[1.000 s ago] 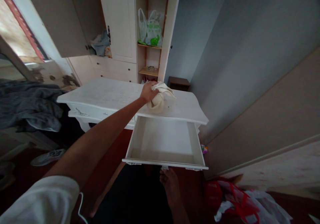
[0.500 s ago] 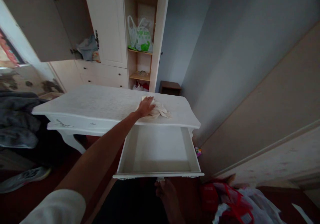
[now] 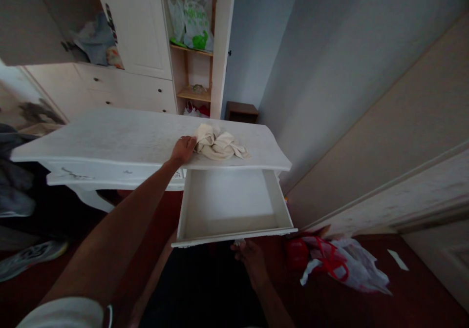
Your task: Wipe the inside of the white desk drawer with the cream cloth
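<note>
**A:** Item one, the cloth (image 3: 219,148)?
**B:** One, cream, bunched, at centre of frame, on one white counter (image 3: 110,135).

**A:** Left hand (image 3: 184,150)?
**B:** One, at centre, just left of that: fingers together and bent, tips touching its left end. Whether they grip, cannot tell.

**A:** Right hand (image 3: 250,258)?
**B:** One, lower centre: fingers closed on one small pull (image 3: 239,242), beneath the front edge of one pulled-out drawer (image 3: 227,198).

**A:** Upper left?
**B:** Knobs (image 3: 160,90), four, round, dark.

**A:** Upper centre?
**B:** Box (image 3: 242,112), one, brown, beyond the counter.

**A:** Lower left?
**B:** Shoe (image 3: 34,258), one.

**A:** Lower right?
**B:** Bags (image 3: 361,265), red and clear, heaped on red floor (image 3: 370,303); count unclear.
</note>
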Available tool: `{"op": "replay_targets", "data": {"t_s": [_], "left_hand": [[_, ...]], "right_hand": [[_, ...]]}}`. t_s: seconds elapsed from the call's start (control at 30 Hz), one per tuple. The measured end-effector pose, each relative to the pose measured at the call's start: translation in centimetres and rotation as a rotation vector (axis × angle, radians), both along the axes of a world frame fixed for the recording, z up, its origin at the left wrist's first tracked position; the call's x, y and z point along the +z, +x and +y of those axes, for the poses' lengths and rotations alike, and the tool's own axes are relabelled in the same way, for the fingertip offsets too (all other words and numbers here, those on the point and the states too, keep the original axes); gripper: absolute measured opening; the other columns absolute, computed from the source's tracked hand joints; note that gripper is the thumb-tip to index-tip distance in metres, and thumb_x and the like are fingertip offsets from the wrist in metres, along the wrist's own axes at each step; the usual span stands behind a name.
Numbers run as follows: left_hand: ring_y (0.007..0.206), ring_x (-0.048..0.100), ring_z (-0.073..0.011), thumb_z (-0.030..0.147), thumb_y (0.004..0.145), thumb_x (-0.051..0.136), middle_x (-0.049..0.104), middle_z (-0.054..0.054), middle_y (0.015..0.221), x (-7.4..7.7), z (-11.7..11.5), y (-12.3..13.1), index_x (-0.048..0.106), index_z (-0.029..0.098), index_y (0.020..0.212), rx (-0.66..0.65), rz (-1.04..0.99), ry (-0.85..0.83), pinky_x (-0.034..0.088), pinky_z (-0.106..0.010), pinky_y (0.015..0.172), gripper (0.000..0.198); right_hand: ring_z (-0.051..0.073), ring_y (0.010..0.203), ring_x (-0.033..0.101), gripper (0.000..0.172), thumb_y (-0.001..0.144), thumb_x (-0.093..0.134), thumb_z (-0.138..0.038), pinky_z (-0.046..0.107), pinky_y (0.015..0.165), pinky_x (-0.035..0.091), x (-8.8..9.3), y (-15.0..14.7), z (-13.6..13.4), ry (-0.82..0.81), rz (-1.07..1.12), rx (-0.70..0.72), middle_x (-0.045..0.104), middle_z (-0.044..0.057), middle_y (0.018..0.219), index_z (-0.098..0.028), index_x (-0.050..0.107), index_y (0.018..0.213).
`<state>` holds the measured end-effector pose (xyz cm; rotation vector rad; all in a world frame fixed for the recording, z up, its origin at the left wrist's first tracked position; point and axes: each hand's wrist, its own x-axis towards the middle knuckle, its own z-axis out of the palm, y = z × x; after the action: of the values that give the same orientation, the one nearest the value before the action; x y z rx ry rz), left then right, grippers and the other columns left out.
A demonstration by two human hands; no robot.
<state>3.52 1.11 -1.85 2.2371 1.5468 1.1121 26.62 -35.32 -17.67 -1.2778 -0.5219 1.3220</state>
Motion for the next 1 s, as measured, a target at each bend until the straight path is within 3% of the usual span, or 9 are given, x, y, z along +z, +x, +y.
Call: {"op": "replay_targets", "data": {"t_s": [0.3,0.43,0.57,0.77,1.0], "left_hand": [[0.108,0.066,-0.0307,0.04,0.098,0.033,0.073,-0.02,0.109,0.7,-1.2,0.8,0.073,0.015,0.096,0.08,0.159,-0.125,0.048,-0.038,0.091,0.048],[0.114,0.064,-0.0324,0.043,0.099,0.033,0.072,-0.019,0.119,0.8,-1.9,0.9,0.074,0.017,0.11,0.054,0.23,-0.156,0.048,-0.04,0.094,0.05],[0.12,0.062,-0.034,0.046,0.099,0.034,0.068,-0.02,0.128,0.8,-2.1,1.0,0.07,0.016,0.121,0.072,0.287,-0.192,0.047,-0.042,0.097,0.052],[0.119,0.061,-0.0358,0.05,0.098,0.033,0.067,-0.021,0.128,1.1,-2.4,1.3,0.07,0.015,0.119,0.088,0.315,-0.199,0.047,-0.042,0.096,0.055],[0.116,0.061,-0.0359,0.052,0.097,0.035,0.067,-0.019,0.126,0.9,-2.4,1.3,0.071,0.017,0.114,0.114,0.293,-0.19,0.047,-0.043,0.094,0.053]], "right_hand": [[0.018,0.065,0.067,0.063,0.06,0.086,-0.073,0.033,0.069,0.053,0.8,1.1,0.1,0.007,-0.092,0.109,0.078,0.013,0.085,-0.016,0.08,0.088],[0.018,0.067,0.067,0.063,0.064,0.082,-0.074,0.033,0.069,0.052,1.1,1.5,-0.1,0.01,-0.165,0.125,0.079,0.013,0.089,-0.016,0.08,0.091],[0.019,0.072,0.069,0.067,0.065,0.079,-0.077,0.032,0.068,0.053,1.3,1.8,-0.2,-0.033,-0.099,0.149,0.08,0.015,0.096,-0.017,0.077,0.094],[0.021,0.082,0.072,0.069,0.074,0.068,-0.083,0.033,0.071,0.056,1.5,2.3,-0.6,-0.065,0.093,0.284,0.079,0.015,0.108,-0.019,0.07,0.1],[0.022,0.082,0.074,0.078,0.073,0.066,-0.086,0.03,0.065,0.055,1.4,1.9,-0.6,-0.059,0.216,0.405,0.078,0.016,0.114,-0.019,0.071,0.112]]}}
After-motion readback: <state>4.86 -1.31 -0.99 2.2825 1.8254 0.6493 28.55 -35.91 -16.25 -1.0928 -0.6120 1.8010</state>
